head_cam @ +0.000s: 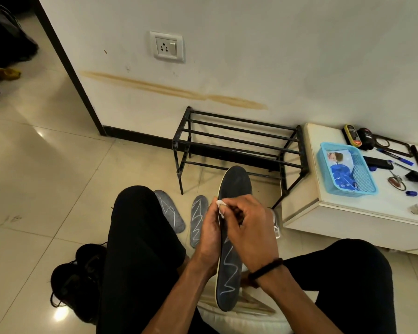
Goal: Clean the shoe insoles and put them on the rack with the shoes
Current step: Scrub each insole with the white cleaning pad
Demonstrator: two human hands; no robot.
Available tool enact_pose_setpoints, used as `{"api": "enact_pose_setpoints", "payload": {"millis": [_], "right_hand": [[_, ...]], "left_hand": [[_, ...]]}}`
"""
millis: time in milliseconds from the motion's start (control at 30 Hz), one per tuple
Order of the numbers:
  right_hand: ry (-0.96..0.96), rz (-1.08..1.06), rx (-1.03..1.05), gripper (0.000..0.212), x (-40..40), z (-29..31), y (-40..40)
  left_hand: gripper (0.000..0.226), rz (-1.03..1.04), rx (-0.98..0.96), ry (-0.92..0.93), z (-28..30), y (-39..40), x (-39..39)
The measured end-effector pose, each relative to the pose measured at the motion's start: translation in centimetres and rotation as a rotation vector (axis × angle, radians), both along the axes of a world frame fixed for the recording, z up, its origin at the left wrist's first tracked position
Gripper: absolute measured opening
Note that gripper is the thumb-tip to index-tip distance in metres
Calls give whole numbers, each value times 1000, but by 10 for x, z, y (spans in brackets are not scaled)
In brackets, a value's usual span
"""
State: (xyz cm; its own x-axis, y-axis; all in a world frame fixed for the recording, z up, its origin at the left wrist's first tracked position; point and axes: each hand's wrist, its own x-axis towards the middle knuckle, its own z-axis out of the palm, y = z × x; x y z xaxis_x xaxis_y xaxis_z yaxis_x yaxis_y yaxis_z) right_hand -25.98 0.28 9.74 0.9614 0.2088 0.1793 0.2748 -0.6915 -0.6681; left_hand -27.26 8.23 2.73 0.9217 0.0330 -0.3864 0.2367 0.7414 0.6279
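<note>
Both hands work over one dark insole held upright above the lap: the left hand curls round its left edge to steady it, and the right hand pinches a small white wad, apparently tissue or cloth, against the insole's face near the middle. White zigzag marks run down the lower half of this insole, while the upper half looks mostly free of them, so the wiping seems to be going from toe toward heel. Two more insoles lie on the tiled floor just beyond the knees, both marked with white scribbles and probably not yet cleaned. A pair of black shoes sits on the floor to the left, and the black metal rack stands against the wall with nothing visible on its bars. To do this step well, the steadying hand should brace the insole firmly from behind so it does not flex, and the wad should press flat and follow each line of the mark, turning to a fresh side as it soils. A low white desk with a blue basket stands to the right.
</note>
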Motion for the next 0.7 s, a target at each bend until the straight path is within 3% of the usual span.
{"api": "enact_pose_setpoints", "payload": {"millis": [233,400,533,700], "right_hand": [[68,102,-55,11,-33,-6,-20],[-36,34,-90,9,3,-6,-14],[-38,-20,-95,10,9,-9,-11],[70,106,-82,18,-23,-11,-14]], "left_hand": [[81,-110,-49,15,8,6,-2],[65,-47,-109,40,11,1,-6],[65,-67,-163,42,13,1,-9],[85,-99,-129,47,6,10,-5]]}}
